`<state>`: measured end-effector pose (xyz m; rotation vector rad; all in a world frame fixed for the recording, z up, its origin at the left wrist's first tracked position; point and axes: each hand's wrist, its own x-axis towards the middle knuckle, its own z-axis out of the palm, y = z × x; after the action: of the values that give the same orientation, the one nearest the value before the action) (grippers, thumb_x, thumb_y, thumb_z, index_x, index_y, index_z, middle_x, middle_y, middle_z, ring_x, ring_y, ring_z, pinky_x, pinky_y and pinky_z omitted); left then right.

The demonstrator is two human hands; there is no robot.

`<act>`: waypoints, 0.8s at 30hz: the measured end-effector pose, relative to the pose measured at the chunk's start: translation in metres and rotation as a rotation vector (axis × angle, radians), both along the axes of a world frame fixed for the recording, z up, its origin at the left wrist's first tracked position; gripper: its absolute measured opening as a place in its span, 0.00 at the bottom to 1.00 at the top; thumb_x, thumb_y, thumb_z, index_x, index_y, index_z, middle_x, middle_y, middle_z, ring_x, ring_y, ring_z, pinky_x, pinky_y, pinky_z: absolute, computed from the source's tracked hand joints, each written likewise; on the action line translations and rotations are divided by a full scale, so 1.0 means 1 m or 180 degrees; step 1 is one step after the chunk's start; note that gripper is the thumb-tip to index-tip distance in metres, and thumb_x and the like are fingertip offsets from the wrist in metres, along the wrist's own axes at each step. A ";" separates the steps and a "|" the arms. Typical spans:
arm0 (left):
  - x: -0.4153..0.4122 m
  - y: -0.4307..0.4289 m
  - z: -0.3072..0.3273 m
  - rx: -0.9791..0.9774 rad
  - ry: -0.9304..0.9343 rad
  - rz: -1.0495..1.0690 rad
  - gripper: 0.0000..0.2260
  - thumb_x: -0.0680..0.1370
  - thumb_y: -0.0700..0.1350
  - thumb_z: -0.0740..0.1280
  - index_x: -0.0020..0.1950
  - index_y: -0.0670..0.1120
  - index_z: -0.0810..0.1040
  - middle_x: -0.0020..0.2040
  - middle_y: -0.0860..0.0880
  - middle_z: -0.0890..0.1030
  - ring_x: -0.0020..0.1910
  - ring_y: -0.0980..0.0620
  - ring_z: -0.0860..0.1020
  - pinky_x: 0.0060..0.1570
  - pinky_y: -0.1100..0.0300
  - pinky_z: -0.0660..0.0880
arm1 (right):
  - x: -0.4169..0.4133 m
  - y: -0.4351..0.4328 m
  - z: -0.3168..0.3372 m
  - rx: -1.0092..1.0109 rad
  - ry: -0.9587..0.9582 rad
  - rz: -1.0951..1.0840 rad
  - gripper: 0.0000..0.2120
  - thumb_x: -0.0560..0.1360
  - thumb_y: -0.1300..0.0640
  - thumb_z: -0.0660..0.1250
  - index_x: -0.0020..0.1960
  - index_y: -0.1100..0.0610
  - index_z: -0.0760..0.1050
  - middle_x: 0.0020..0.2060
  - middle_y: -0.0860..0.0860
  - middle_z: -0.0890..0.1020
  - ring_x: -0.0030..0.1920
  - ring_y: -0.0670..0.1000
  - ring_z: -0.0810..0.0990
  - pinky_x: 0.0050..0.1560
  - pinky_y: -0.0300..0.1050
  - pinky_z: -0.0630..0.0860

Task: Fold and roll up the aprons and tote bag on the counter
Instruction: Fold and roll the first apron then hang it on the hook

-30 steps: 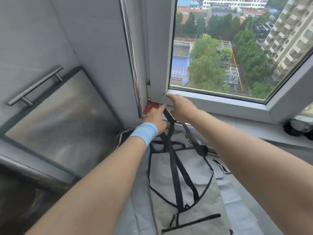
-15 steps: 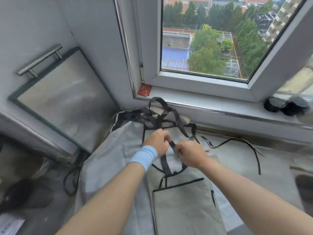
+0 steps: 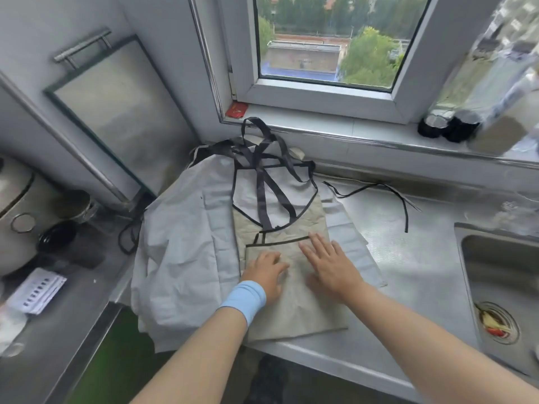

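A beige apron (image 3: pixel 294 304) with black trim and black straps (image 3: pixel 264 182) lies folded lengthwise on the steel counter (image 3: pixel 408 258). Under it spreads a pale grey apron (image 3: pixel 180 246), hanging partly over the counter's front edge. My left hand (image 3: pixel 267 271), with a blue wristband, rests on the beige apron's pocket, fingers bent against the cloth. My right hand (image 3: pixel 329 262) lies flat on the same apron, fingers spread and straight. A thin black tie (image 3: pixel 388 193) trails to the right on the counter.
A sink (image 3: pixel 501 287) with food scraps in its drain sits at the right. Dark bottles (image 3: pixel 449 125) stand on the window sill. A glass-front cabinet door (image 3: pixel 122 112) is at the left, with a pot (image 3: pixel 73 205) and a paper (image 3: pixel 38 291) on the lower counter.
Both hands came back from the window sill, let go of the black straps, and moved down onto the beige apron. The straps now lie across the apron's upper part.
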<state>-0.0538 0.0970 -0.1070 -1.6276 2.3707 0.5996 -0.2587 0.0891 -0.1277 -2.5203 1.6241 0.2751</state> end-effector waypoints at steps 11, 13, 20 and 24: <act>-0.012 0.077 0.006 0.0276 -0.0174 -0.0171 0.31 0.63 0.56 0.75 0.63 0.53 0.68 0.64 0.51 0.64 0.66 0.48 0.63 0.63 0.54 0.68 | -0.007 0.076 0.007 0.0463 0.0009 0.0834 0.25 0.73 0.40 0.63 0.65 0.52 0.69 0.63 0.52 0.71 0.61 0.57 0.72 0.57 0.54 0.73; -0.009 0.083 0.006 0.0255 -0.0233 -0.0184 0.34 0.62 0.54 0.74 0.65 0.53 0.66 0.66 0.51 0.63 0.66 0.48 0.62 0.65 0.54 0.68 | -0.005 0.080 0.003 0.0220 0.0121 0.0995 0.17 0.76 0.45 0.55 0.56 0.53 0.74 0.55 0.53 0.76 0.52 0.60 0.78 0.45 0.56 0.77; -0.009 0.074 0.053 0.0443 -0.0136 0.0410 0.14 0.76 0.38 0.61 0.58 0.51 0.77 0.56 0.45 0.79 0.55 0.42 0.78 0.52 0.55 0.74 | -0.001 0.068 0.066 0.0500 -0.0496 0.0203 0.12 0.79 0.48 0.58 0.44 0.54 0.74 0.42 0.55 0.81 0.43 0.60 0.79 0.38 0.49 0.69; -0.003 0.057 0.092 0.0972 -0.0246 0.0233 0.06 0.77 0.40 0.61 0.51 0.46 0.77 0.42 0.47 0.75 0.45 0.47 0.74 0.43 0.60 0.68 | -0.006 0.057 0.121 0.1611 -0.0416 -0.0175 0.12 0.67 0.46 0.69 0.39 0.54 0.74 0.35 0.51 0.79 0.34 0.52 0.76 0.33 0.42 0.70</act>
<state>-0.0571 0.1535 -0.0146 -1.5745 2.0532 0.8489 -0.2649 0.1458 -0.0064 -2.0649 1.3620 0.4412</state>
